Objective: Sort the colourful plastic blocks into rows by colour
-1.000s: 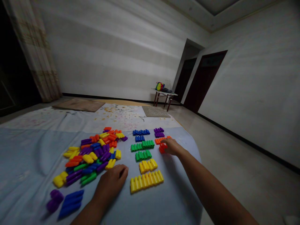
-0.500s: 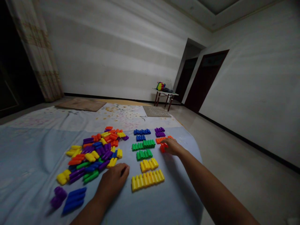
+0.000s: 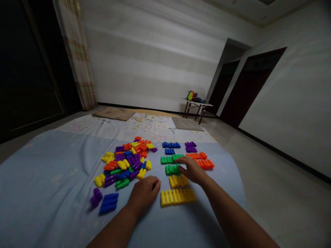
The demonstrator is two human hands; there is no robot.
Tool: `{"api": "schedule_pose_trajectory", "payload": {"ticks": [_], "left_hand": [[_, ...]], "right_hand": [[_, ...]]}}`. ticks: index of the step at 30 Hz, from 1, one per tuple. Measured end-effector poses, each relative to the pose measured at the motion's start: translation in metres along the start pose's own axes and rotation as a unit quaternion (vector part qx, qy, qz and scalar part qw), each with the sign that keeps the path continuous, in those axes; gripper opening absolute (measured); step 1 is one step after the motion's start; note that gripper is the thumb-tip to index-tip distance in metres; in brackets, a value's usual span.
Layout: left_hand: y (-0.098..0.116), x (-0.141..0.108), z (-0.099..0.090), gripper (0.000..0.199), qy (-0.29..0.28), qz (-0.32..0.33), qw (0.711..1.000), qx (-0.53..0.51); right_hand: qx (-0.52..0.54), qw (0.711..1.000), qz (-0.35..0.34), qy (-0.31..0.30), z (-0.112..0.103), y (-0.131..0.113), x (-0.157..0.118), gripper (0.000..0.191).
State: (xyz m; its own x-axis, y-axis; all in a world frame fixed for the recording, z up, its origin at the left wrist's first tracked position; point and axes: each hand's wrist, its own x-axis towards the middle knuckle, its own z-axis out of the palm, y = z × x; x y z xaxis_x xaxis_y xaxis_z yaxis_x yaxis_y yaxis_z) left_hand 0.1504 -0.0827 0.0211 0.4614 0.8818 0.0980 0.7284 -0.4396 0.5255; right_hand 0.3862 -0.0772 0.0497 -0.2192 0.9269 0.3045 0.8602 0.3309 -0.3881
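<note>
My right hand (image 3: pixel 193 169) is over the right end of the green plastic blocks (image 3: pixel 167 160), fingers stretched out and thumb apart, holding nothing. It partly hides the green rows. Just beyond it lie two rows of orange blocks (image 3: pixel 207 164). Below its fingers are a short yellow row (image 3: pixel 176 182) and a longer yellow row (image 3: pixel 178 197). My left hand (image 3: pixel 145 190) rests on the cloth with its fingers curled in, between the yellow rows and a mixed heap of coloured blocks (image 3: pixel 133 158). No block shows in it.
Blue rows (image 3: pixel 171 145) and purple rows (image 3: pixel 190 147) lie at the back of the sorted blocks. Blue blocks (image 3: pixel 109 203) and purple blocks (image 3: pixel 96 197) sit at the front left. A tablecloth (image 3: pixel 64 172) covers the round table. A small side table (image 3: pixel 198 102) stands by the far wall.
My right hand has moved off the orange blocks toward the green ones, leaving the orange rows in fuller view. My left hand stays by the heap. The camera view has turned left.
</note>
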Motion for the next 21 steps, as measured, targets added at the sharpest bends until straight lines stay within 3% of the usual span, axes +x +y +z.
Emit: {"api": "schedule_pose_trajectory", "payload": {"ticks": [6,12,17,21], "left_hand": [[0.005,-0.002,0.004,0.026,-0.020,0.008,0.999,0.049],[0.008,-0.003,0.002,0.026,-0.049,0.000,0.997,0.064],[0.005,-0.003,0.002,0.026,-0.044,0.007,0.998,0.044],[0.001,-0.002,0.005,0.027,-0.032,0.006,0.999,0.027]], "right_hand": [[0.045,0.997,-0.041,-0.050,0.023,-0.053,0.024,0.028],[-0.007,0.987,-0.039,-0.154,0.047,-0.092,0.061,0.026],[-0.077,0.972,0.023,-0.222,0.063,-0.106,0.082,0.028],[-0.106,0.960,0.034,-0.256,0.070,-0.107,0.089,0.034]]}}
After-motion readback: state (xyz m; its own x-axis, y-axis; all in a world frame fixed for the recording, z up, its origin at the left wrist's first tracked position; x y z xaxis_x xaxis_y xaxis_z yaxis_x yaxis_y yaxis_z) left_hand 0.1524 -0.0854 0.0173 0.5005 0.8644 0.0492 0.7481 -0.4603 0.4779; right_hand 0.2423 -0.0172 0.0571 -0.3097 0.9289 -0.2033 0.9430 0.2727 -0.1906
